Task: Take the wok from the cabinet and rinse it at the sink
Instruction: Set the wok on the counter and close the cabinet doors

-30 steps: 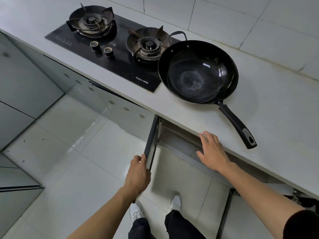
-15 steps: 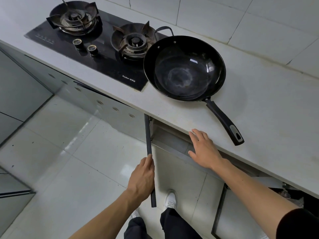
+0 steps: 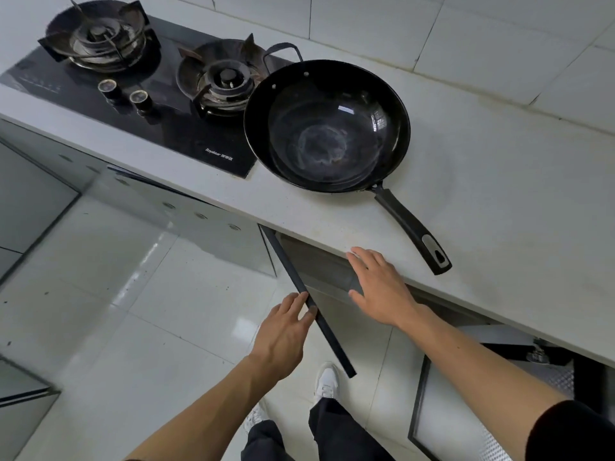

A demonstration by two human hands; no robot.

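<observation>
Black wok (image 3: 327,128) parked on pale countertop (image 3: 482,194), just right of hob, bowl up, rim overlapping edge of glass hob (image 3: 166,128) at far-left side. Long handle (image 3: 412,229) angled toward near-right, end close to counter edge, within easy reach of right hand; likely set down that way to free both hands for doors below. Small loop handle (image 3: 283,49) at far side, beside right burner (image 3: 226,79).

Left hand (image 3: 283,334) open, fingers flat against edge of dark-framed cabinet door (image 3: 309,304), door swung out edge-on to camera; reads as push to swing it shut, tho direction can't be confirmed from one frame. Right hand (image 3: 379,291) open too, fingers spread, hovering just under counter lip in front of cabinet opening, gripping nothing. Second door (image 3: 442,424) at near right also open, textured metal lining visible inside.

Wok already out of cabinet, so first half of task looks done; rinse not yet started, no sink in view. Probable next: close doors, pick up by long handle, carry to sink.

Writing: white brand mark on near edge of hob glass (image 3: 219,157), approx "Royalstar" plus a few characters too small to read. Faint row of white markings at far-left of glass, illegible. Two control knobs (image 3: 126,94) btwn burners, no readable labels. Grey insert on wok handle end, no text discernible.

White shoes (image 3: 327,380) and dark trousers on glossy tile floor (image 3: 133,311) below.
</observation>
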